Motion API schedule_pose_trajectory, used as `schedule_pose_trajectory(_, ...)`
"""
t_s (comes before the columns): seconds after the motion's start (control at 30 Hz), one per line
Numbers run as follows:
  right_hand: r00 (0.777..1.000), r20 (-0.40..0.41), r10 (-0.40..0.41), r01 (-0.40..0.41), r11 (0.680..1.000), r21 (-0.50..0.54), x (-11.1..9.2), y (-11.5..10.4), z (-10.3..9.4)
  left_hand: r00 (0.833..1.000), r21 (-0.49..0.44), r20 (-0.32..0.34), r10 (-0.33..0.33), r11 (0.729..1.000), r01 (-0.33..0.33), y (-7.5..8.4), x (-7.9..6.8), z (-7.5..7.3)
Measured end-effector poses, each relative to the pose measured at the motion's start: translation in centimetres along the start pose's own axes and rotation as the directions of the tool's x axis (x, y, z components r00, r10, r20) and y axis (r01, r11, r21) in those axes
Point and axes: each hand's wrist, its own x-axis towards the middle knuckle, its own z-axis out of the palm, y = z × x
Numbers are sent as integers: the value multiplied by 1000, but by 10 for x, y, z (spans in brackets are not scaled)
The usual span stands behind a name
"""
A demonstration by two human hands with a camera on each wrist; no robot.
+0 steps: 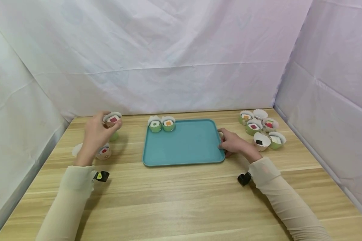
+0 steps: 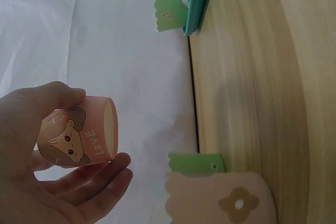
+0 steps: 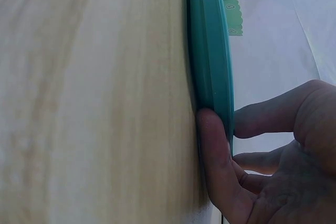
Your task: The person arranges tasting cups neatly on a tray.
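My left hand point(image 1: 96, 135) grips a pink paper baking cup point(image 2: 94, 142) printed with a cartoon face and "LOVE", thumb and fingers around its side. It is held above the table at the left, over other cups. Inside it, the head view shows a white square piece point(image 1: 113, 119) with a dark red centre. A teal tray point(image 1: 181, 144) lies mid-table, its right edge held between the thumb and fingers of my right hand point(image 1: 231, 142). Two green cups, one with a round white piece point(image 1: 155, 124), one with an orange-centred piece point(image 1: 168, 123), stand in the tray's far left corner.
Below my left hand stand a green cup point(image 1: 114, 136) and a pink cup point(image 1: 104, 153); a pale cup rim point(image 1: 77, 150) shows behind the wrist. Several filled cups cluster at the right, including a green one point(image 1: 253, 127). White cloth point(image 1: 175, 87) hangs behind the table.
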Motion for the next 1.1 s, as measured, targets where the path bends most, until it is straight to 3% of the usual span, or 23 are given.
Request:
schedule_pose_trajectory(0.2, 1000, 1, 0, 0, 1000, -1, 1, -1, -1, 999, -19, -16, 30, 999, -30, 3, 0, 10)
schedule_pose_trajectory(0.47, 1000, 0, -11, 11, 1000, -5, 1, 0, -2, 994, -98, 91, -59, 993, 67, 16, -4, 24)
schedule_pose_trajectory(0.7, 1000, -2, -4, 4, 1000, 2, 0, 0, -2, 994, -111, 104, 26, 994, -15, 24, -3, 41)
schedule_pose_trajectory(1.1, 1000, 3, 1, -1, 1000, 2, 0, 1, 0, 973, -170, 228, 24, 985, 16, 42, -8, 68)
